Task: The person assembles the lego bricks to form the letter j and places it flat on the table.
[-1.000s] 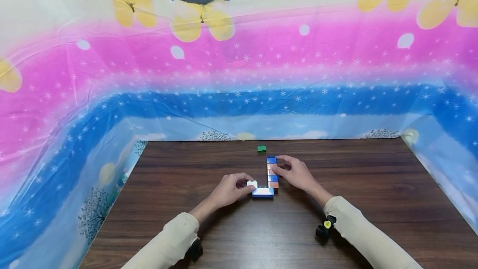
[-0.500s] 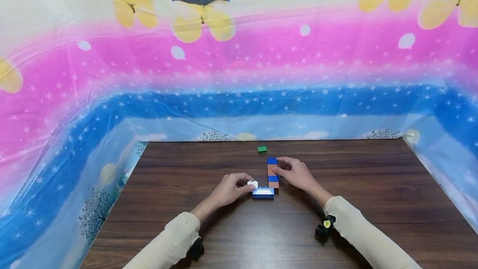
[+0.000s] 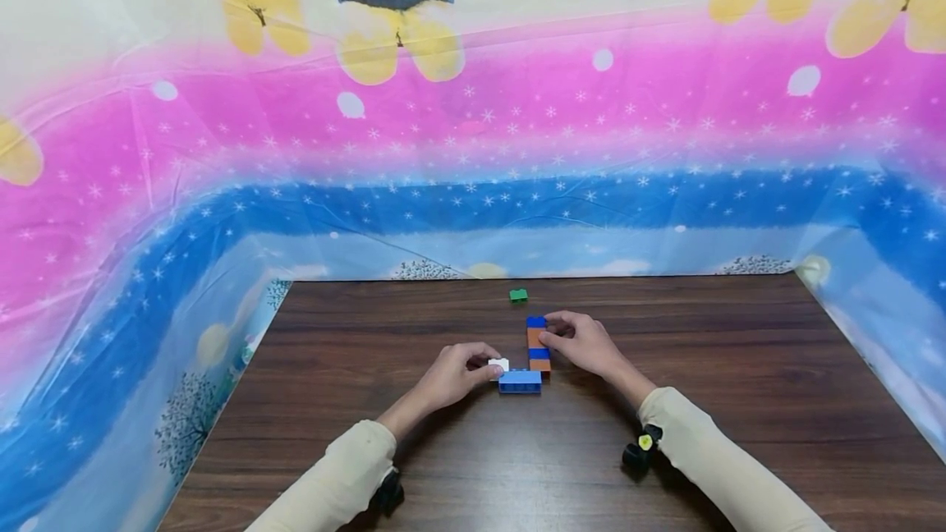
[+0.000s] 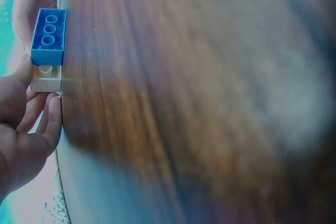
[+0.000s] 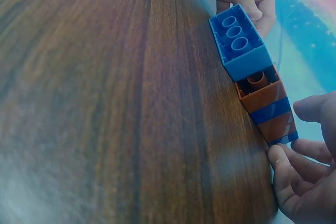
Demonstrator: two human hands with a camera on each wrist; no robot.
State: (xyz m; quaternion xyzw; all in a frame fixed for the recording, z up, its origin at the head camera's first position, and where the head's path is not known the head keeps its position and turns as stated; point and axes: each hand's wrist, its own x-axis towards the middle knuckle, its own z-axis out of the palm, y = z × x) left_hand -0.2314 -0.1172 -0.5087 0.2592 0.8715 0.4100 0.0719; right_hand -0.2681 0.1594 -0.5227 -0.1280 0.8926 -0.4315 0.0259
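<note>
My left hand [image 3: 456, 374] pinches a small white brick [image 3: 498, 364] between thumb and fingers. Against it lies a long blue brick [image 3: 520, 382], its hollow underside with round tubes showing in both wrist views. From the blue brick's right end a row of alternating orange and blue bricks [image 5: 265, 98] runs away toward the back, forming a U shape with the white brick. My right hand [image 3: 589, 345] holds this row near its far end, thumb on the near side and fingers around the end. The assembly lies on its side, close over the table.
A loose green brick [image 3: 519, 295] lies on the brown wooden table [image 3: 369, 318], behind the row. A printed cloth [image 3: 473, 204] hangs along the table's back and sides. Black wrist cameras [image 3: 637, 456] sit under the sleeves.
The assembly tilts slightly, its far end dropping a little toward me. More of the long blue brick's hollow side shows, and the glare on it has gone. Both hands keep their holds.
</note>
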